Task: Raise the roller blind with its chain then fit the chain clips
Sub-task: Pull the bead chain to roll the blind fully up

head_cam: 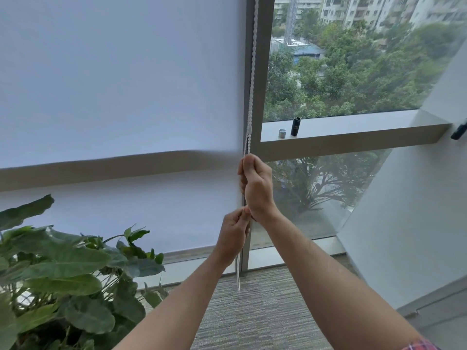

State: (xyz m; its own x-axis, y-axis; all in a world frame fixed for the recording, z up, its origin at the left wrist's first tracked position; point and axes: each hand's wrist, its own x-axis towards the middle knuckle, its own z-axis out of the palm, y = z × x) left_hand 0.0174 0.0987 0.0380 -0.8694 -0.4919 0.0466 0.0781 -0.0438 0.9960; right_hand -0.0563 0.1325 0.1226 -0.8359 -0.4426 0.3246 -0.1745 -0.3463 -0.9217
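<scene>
Both hands on white bead chain (252, 72) hanging along the window frame (262, 72), right of the roller blind (121, 84); right hand (255, 185) fist-gripped round it up high, left hand (233, 236) pinching it just below, blind covers most of the left pane, leafy plant (63, 274) bottom left, two small cylinders (290, 128) on sill

head cam | faces forward-down | near window frame (260, 72) | single view
</scene>
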